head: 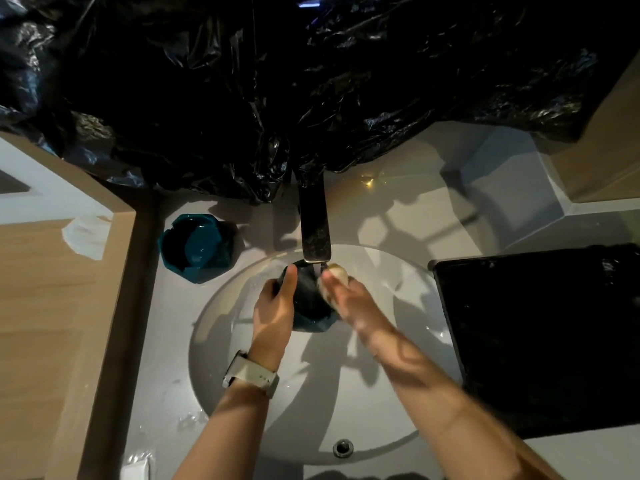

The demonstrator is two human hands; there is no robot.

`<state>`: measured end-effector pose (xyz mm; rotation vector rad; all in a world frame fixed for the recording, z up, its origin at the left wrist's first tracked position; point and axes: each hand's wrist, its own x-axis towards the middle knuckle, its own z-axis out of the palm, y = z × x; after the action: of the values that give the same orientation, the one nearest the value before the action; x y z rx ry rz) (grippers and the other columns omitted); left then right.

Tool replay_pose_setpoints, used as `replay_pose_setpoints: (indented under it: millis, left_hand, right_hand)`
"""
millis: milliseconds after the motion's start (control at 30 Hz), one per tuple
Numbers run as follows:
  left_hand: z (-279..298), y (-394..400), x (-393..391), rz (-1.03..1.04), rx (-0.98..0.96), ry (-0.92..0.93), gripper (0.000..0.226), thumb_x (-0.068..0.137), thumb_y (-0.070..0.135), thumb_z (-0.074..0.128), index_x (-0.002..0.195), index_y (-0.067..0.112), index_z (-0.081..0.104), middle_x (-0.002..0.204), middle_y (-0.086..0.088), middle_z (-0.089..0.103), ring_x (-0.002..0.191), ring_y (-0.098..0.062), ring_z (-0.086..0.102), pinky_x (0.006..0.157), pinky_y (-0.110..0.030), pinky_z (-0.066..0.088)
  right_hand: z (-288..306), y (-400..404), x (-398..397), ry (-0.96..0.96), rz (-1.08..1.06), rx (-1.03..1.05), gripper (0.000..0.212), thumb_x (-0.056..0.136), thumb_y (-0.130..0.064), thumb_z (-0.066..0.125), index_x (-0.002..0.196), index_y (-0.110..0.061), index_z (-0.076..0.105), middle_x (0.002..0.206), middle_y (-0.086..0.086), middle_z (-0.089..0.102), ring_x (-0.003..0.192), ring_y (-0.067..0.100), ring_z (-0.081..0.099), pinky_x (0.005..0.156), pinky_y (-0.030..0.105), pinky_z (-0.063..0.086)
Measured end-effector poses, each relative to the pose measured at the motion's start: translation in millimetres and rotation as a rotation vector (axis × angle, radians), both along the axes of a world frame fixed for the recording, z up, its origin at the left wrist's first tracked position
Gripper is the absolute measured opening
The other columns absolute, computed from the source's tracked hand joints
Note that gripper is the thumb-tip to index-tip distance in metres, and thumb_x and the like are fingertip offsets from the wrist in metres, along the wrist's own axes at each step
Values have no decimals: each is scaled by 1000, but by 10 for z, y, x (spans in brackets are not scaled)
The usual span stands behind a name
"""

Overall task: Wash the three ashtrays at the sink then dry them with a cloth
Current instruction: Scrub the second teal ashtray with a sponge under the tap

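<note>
The left hand [277,299] grips a teal ashtray [311,306] under the tap [315,233] so water reaches it; right-hand fingers [332,282] hold a sponge [337,271] against it.

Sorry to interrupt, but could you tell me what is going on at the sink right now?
A person is washing a dark teal faceted ashtray in the white round sink, under the dark flat tap. The left hand grips the ashtray, while the right hand rubs it with a pale sponge. A second teal ashtray sits on the counter left of the tap. A third is not visible.
</note>
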<state>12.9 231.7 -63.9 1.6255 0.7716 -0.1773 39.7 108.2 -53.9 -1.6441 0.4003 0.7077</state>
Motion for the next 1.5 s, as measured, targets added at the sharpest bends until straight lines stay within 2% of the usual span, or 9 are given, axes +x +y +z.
replay_pose_setpoints:
  millis: [133, 300, 600, 767, 900, 1000, 1200, 1367, 1500]
  left_hand:
    - [1, -80, -74, 97, 106, -68, 47, 93, 60, 51, 106, 16, 63, 92, 7, 67, 87, -6, 64, 72, -15, 43]
    - [-84, -130, -232, 198, -43, -37, 40, 92, 60, 54, 100, 21, 62, 99, 0, 69, 96, -17, 65, 83, -29, 47]
    - [-58, -196, -228, 286, -77, -59, 35, 95, 53, 54, 106, 21, 59, 102, 0, 68, 98, -15, 65, 81, -27, 49]
    - [22, 35, -194, 52, -196, -75, 42, 89, 46, 67, 111, 11, 63, 102, -5, 75, 97, -23, 72, 82, -39, 60]
    - [51, 224, 39, -171, -124, 35, 55, 76, 62, 72, 109, 18, 66, 109, -6, 72, 103, -28, 68, 96, -51, 53]
    - [46, 139, 168, -212, -27, 35, 35, 90, 51, 62, 101, 18, 69, 104, -6, 74, 100, -28, 68, 101, -48, 48]
    - [91, -181, 188, -191, 254, 84, 42, 95, 53, 52, 117, 19, 63, 106, -1, 67, 100, -25, 62, 94, -35, 47]
    - [97, -361, 3, -39, -21, -60, 32, 96, 48, 58, 112, 20, 60, 103, 5, 69, 96, -11, 66, 84, -28, 52]
    - [41, -146, 58, -169, -133, -8, 53, 77, 53, 77, 114, 20, 57, 111, -3, 69, 106, -25, 68, 87, -47, 56]
  right_hand:
    - [-16, 247, -347, 100, -236, 118, 31, 101, -41, 41, 98, -15, 58, 88, 9, 65, 84, 30, 62, 76, 41, 52]
    - [-59, 101, -71, 14, -198, 63, 27, 98, -29, 51, 98, -5, 65, 85, 8, 65, 83, 21, 61, 65, 21, 47]
    - [-82, 113, -275, 6, -214, 180, 26, 98, -36, 50, 95, -14, 64, 97, 15, 70, 91, 26, 67, 88, 41, 52]
    - [-102, -12, -98, -245, 30, 79, 39, 98, -38, 46, 77, -5, 50, 65, 6, 53, 62, 18, 52, 65, 33, 45]
    - [-21, -148, 6, -281, 269, 88, 35, 102, -3, 35, 67, -8, 38, 57, -6, 36, 51, 3, 33, 53, 17, 30]
    - [-8, -116, -32, -265, 132, 94, 35, 104, -17, 39, 75, 3, 41, 64, 0, 40, 57, 8, 37, 59, 20, 36]
    - [-138, -3, -448, -8, -405, 291, 27, 102, -29, 43, 118, -15, 60, 109, 6, 71, 92, 14, 71, 67, 21, 56]
    - [-165, -211, -215, -95, -323, 103, 26, 91, -40, 54, 100, -19, 68, 99, 6, 74, 91, 18, 71, 81, 37, 57]
    - [-220, -417, -43, -223, -59, -70, 29, 93, -40, 53, 114, -23, 62, 109, -2, 71, 106, 15, 65, 93, 32, 50]
